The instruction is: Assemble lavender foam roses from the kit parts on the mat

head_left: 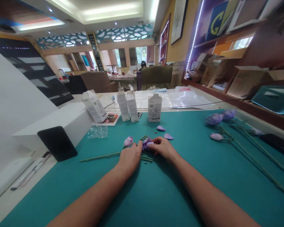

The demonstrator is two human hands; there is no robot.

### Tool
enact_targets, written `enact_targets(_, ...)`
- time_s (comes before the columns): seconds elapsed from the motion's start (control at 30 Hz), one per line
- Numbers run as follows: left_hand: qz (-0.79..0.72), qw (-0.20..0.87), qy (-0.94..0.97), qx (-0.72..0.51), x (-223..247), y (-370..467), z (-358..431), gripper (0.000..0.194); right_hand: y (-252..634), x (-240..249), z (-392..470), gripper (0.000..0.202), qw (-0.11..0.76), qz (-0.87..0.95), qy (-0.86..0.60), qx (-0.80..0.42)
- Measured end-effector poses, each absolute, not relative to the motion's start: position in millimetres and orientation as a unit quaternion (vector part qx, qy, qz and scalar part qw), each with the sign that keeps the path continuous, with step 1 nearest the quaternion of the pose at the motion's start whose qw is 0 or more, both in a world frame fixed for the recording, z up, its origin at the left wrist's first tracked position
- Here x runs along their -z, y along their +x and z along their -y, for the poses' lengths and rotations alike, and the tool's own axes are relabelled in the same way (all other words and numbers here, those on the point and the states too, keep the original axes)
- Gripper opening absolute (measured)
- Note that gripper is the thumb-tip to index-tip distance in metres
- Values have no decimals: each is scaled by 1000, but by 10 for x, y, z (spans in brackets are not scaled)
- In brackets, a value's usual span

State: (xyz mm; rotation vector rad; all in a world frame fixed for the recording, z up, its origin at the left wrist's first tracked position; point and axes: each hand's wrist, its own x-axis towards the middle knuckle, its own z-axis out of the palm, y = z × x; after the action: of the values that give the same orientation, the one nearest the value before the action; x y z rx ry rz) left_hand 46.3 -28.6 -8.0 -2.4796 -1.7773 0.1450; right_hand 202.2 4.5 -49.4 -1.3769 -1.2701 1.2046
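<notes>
Near the middle of the mat, my left hand [130, 156] is closed around a green flower stem [100, 156], which sticks out to the left. A pale purple bud [128, 141] shows just beyond its knuckles. Against its fingertips is an open purple flower [146, 143], whose petals my right hand [164, 147] pinches between thumb and fingers. My fingers hide part of the bloom and how it joins the stem. Short green stem pieces [147, 159] lie beside the hands. Two loose petals [168, 136] rest just past the right hand.
Several white boxes [155, 108] stand along the far edge of the green mat [142, 192]. A crumpled clear wrapper [98, 131] and a black tablet-like panel [57, 143] are on the left. Purple flowers with long stems [251, 151] and a dark object [278, 145] lie right.
</notes>
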Motion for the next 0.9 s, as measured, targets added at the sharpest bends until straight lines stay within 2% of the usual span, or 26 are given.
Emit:
enact_targets(0.2,582,45,-811,-44,70,477,238,30,2085,434,-68,22,405,554,-595,-418)
enact_targets(0.33,584,49,-810,-40,76,444,213,31,2450,292,-133,24,369,592,-656,-289)
enact_targets(0.47,580,45,-812,-32,91,412,198,31,2763,239,-202,23,290,624,-710,-152)
enact_targets(0.67,578,37,-815,-16,122,377,170,31,2721,374,-253,20,184,666,-720,-67)
enact_targets(0.77,577,31,-816,-7,149,360,157,31,2695,378,-275,17,185,667,-720,-49)
enact_targets(0.9,580,21,-815,4,172,347,154,29,2683,262,-263,21,238,655,-714,-68)
